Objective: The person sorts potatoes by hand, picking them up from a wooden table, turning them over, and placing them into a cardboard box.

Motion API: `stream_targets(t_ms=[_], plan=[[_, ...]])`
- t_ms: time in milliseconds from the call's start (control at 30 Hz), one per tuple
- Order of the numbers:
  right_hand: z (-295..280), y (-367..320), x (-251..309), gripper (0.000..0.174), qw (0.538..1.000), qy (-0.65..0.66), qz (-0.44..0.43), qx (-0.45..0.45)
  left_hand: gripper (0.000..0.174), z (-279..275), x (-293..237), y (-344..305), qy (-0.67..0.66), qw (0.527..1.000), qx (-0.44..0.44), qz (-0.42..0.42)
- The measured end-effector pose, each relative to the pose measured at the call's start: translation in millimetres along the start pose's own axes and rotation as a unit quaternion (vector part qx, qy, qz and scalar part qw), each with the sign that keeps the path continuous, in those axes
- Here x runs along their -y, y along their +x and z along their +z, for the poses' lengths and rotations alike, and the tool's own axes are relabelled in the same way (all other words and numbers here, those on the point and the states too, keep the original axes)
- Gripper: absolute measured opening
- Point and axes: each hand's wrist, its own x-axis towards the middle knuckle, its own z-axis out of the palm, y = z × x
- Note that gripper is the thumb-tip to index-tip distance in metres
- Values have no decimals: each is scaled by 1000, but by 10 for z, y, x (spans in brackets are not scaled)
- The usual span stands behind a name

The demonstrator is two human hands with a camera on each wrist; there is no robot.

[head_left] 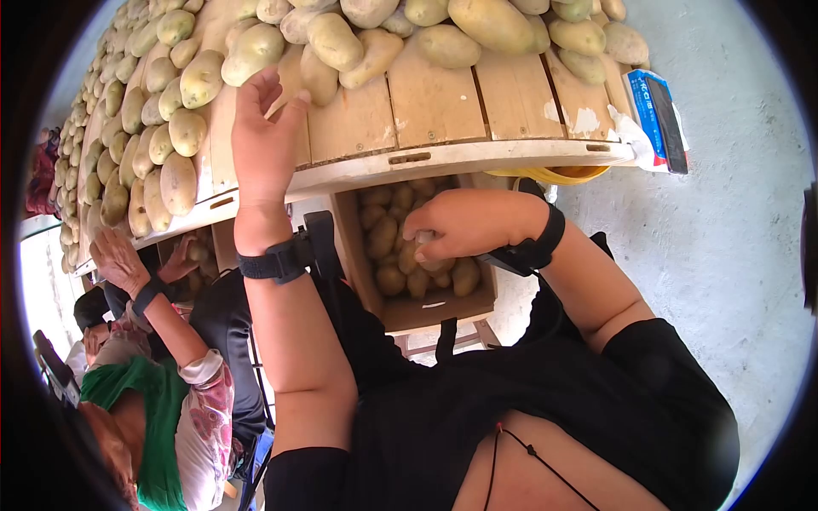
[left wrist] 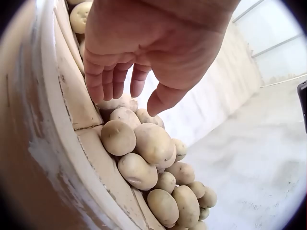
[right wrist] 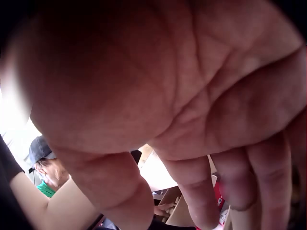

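Note:
My left hand (head_left: pixel 266 140) is over the slatted wooden tabletop (head_left: pixel 349 119), fingers loosely bent and apart, with the fingertips beside a pale potato (head_left: pixel 254 53). Nothing shows in its grasp. The left wrist view has that hand (left wrist: pixel 153 48) above piled potatoes (left wrist: pixel 152 143), its thumb apart from the fingers. Below the table edge, my right hand (head_left: pixel 481 223) hangs over a cardboard box (head_left: pixel 366 255) of potatoes (head_left: pixel 389 279), its fingers pointing left. In the right wrist view this hand (right wrist: pixel 158 105) fills most of the picture, fingers extended, no potato visible in it.
Many potatoes (head_left: pixel 179 183) cover the table's left and far parts. A blue package (head_left: pixel 649 115) lies at the right corner, above a yellow basin rim (head_left: pixel 579 176). Another person (head_left: pixel 158 426) sits at the left, one hand (head_left: pixel 119 261) at the table edge. A pale wall stands right.

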Motion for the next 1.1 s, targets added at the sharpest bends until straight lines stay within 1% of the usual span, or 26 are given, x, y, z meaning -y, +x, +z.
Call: stream_targets(t_ms=[33, 67, 100, 167, 200, 233, 300, 333, 433, 533, 633, 733, 833, 933, 1000, 1100], plan=[[-7, 4, 7, 40, 1000, -3, 1, -9, 53, 48, 17, 15, 15, 1000, 2, 13], [-10, 18, 12, 40, 1000, -9, 1, -19, 65, 83, 27, 22, 22, 999, 32, 12], [-17, 38, 18, 41, 999, -16, -1, -30, 70, 98, -16, 9, 48, 997, 62, 1], [9, 64, 14, 42, 998, -22, -21, -60, 73, 176, -117, 14, -56, 991, 118, -19], [30, 76, 13, 42, 996, -29, -35, -73, 75, 203, -104, 29, 39, 993, 109, 6], [45, 82, 25, 42, 995, -34, -48, -85, 75, 222, -100, 41, 66, 993, 98, 9], [63, 86, 57, 42, 997, -21, -33, -69, 76, 278, -118, 37, 118, 990, 80, 10], [79, 93, 54, 42, 997, -17, -32, -66, 73, 313, -125, 34, 92, 994, 55, 16], [47, 74, 84, 43, 998, -20, -19, -56, 67, 337, -127, 72, 118, 993, 31, 10], [22, 51, 57, 44, 998, -23, -19, -62, 61, 353, -141, 84, 105, 994, 11, -2], [-18, 20, 45, 43, 996, -24, -27, -77, 54, 301, -249, 64, 73, 996, -11, -53], [-51, 5, 44, 42, 994, -23, -46, -98, 48, 260, -154, 73, 101, 994, -44, -19], [-101, -9, 70, 41, 992, -10, -67, -109, 43, 112, -274, 54, 101, 994, -5, -48], [-156, -26, 79, 40, 989, 32, -81, -122, 38, -29, -177, 46, 12, 998, 26, -58], [-173, -39, 78, 39, 985, 76, -78, -134, 35, -141, -199, 27, -33, 994, 49, -87], [-233, -38, 123, 40, 987, 89, -65, -120, 31, -312, -206, -9, -79, 986, 85, -123]])
